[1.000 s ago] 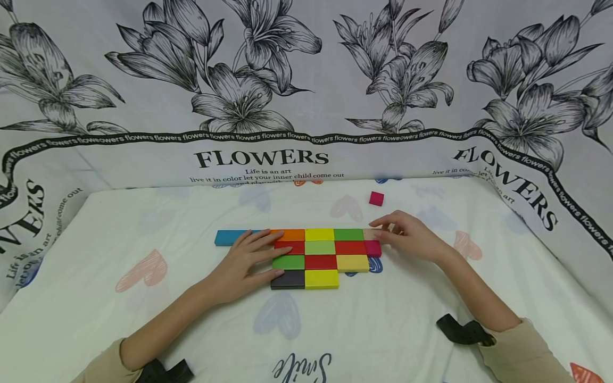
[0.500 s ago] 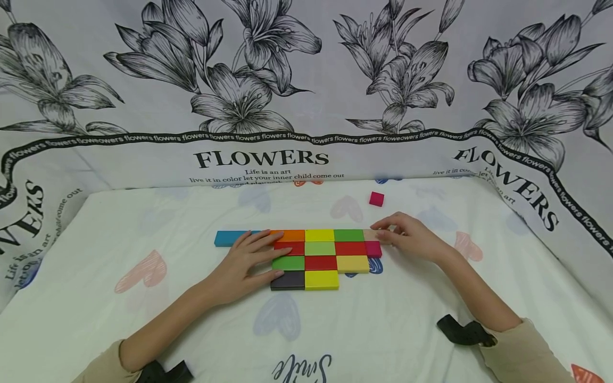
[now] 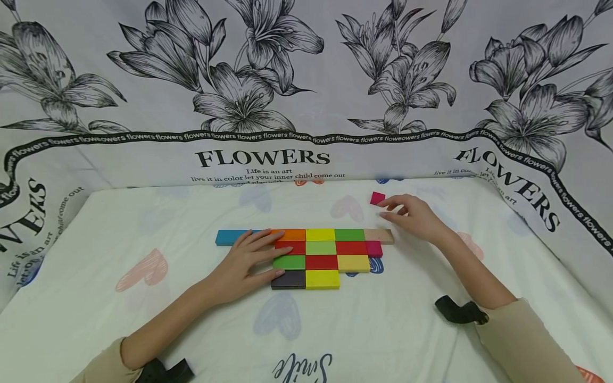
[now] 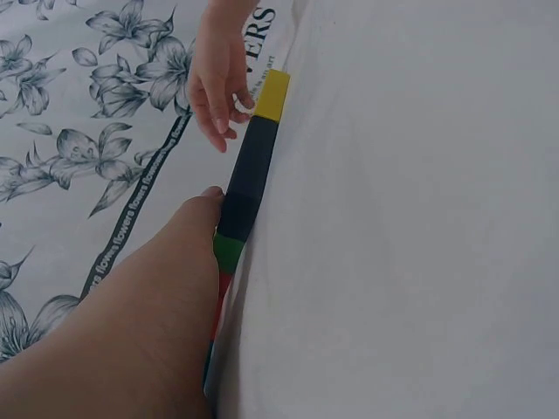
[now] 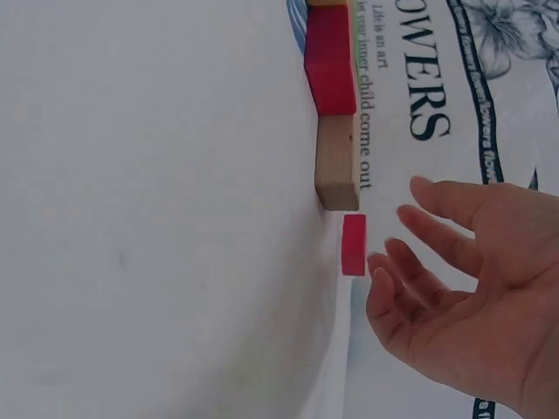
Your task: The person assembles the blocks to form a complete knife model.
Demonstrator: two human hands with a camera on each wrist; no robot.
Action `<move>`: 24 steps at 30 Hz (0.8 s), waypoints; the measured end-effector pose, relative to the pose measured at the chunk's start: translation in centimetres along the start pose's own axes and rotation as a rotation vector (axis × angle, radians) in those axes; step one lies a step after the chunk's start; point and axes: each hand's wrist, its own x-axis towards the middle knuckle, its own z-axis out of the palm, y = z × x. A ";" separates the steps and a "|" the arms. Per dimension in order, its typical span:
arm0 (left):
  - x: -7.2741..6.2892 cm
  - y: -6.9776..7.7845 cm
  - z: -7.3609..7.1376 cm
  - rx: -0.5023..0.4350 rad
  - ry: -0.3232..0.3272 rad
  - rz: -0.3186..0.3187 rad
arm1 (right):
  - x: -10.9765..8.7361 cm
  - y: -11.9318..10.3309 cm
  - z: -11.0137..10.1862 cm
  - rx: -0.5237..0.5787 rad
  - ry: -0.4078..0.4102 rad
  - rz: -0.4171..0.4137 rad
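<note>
Coloured rectangular blocks lie side by side in four rows that form a flat stepped shape. My left hand (image 3: pixel 244 266) rests with spread fingers on its left side, touching the orange block (image 3: pixel 293 234), a red block (image 3: pixel 283 247) and the black block (image 3: pixel 288 280). At the right end of the far row lies a plain wooden block (image 3: pixel 379 236). My right hand (image 3: pixel 415 217) is above the cloth beyond that block, fingers loosely bent and holding nothing. Just past its fingertips sits a small crimson block (image 3: pixel 377 198), apart from the rows; the right wrist view shows it too.
A blue block (image 3: pixel 233 237) sticks out at the left of the far row. White cloth printed with hearts (image 3: pixel 143 270) covers the surface. Behind it hangs a flower-printed curtain (image 3: pixel 268 106). Dark straps (image 3: pixel 461 310) sit at both cuffs.
My right hand has let go of the wooden block and moved away from me towards the small crimson block. The whole wooden block now shows. My left hand has stayed in place.
</note>
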 end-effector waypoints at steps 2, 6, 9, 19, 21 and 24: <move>0.0 0.0 0.0 0.000 -0.001 0.001 | 0.5 0.1 -0.1 -0.010 0.012 0.017; 0.0 0.1 0.0 -0.004 -0.005 -0.002 | 1.6 0.4 -0.3 -0.007 0.024 0.057; 0.0 0.2 -0.1 -0.007 -0.006 -0.005 | 2.3 0.8 -0.3 0.003 0.025 0.080; 0.1 0.1 -0.1 -0.012 -0.009 -0.009 | 4.4 2.0 -0.2 -0.006 0.002 0.067; 0.0 0.1 -0.1 -0.011 -0.006 -0.007 | 4.7 2.1 -0.1 -0.010 -0.001 0.064; 0.0 0.1 -0.1 -0.011 -0.007 -0.006 | 4.9 2.3 -0.1 -0.020 -0.012 0.075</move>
